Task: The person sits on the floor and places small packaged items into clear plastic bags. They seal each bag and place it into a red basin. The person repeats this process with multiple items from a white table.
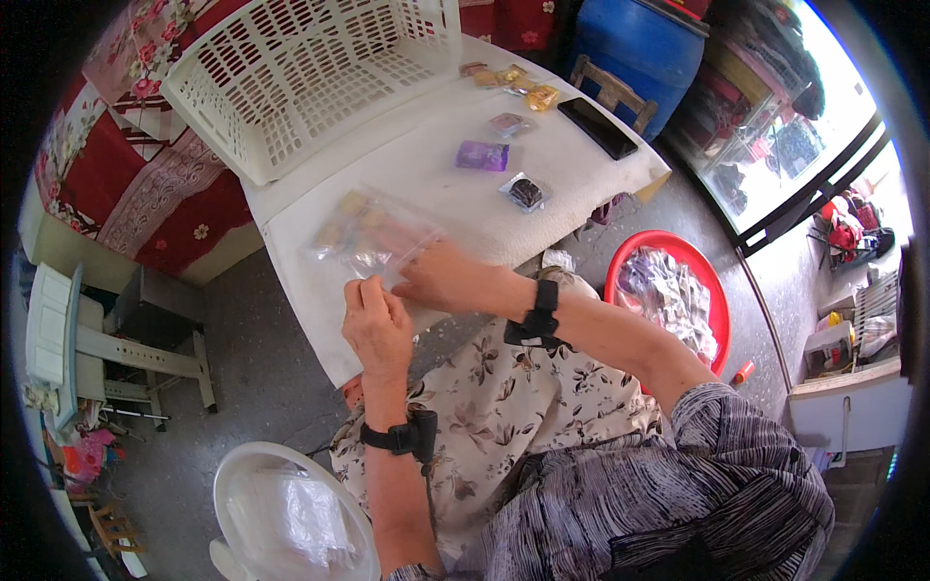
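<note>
A clear plastic zip bag [370, 225] with several small wrapped pieces inside lies over the near left part of the white-covered table [429, 196]. My left hand [378, 319] pinches the bag's near edge between thumb and fingers. Beside it my right hand [450, 279] is at the bag's open-looking right edge, its fingertips partly hidden by the film. Farther up the table are a purple packet [482, 156], a dark piece in clear wrap [524, 192], a pinkish wrapped piece [507, 124] and several yellow wrapped pieces [541, 97].
A white plastic basket [312, 87] stands tilted at the table's back left. A black smartphone [597, 128] lies near the right edge. On the floor at right is a red basin [723, 305] of small packets; at lower left, a white tub [225, 494] holds clear bags.
</note>
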A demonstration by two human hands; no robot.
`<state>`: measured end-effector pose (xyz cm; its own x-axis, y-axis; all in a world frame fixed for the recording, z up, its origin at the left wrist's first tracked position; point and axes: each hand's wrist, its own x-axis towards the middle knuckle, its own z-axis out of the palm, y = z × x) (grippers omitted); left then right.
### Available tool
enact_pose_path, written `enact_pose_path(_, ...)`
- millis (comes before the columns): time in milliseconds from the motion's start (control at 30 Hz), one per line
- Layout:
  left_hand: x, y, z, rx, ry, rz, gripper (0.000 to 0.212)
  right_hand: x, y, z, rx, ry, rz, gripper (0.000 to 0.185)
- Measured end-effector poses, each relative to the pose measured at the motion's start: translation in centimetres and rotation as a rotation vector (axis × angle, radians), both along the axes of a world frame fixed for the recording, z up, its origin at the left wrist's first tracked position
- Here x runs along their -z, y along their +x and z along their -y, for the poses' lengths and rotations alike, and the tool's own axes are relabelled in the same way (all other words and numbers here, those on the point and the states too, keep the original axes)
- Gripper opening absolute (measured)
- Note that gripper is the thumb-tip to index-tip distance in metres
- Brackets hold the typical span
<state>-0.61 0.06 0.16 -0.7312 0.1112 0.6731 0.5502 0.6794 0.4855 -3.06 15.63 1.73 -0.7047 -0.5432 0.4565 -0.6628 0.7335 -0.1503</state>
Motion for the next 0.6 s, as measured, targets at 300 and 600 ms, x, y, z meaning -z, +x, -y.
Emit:
enact_pose_path(300, -0.9, 1.3, 0.2, 0.204, -0.183, 0.067, 0.036, 1.8, 3.2, -3.7, 0.010, 0.046, -0.066, 0.030)
enact_pose_path(600, -1.5, 1.8, 0.4, 0.299, -0.274, 0.137, 0.025, 0.2, 8.1, -5.4, 0.141, -0.428, 0.074, 0.012)
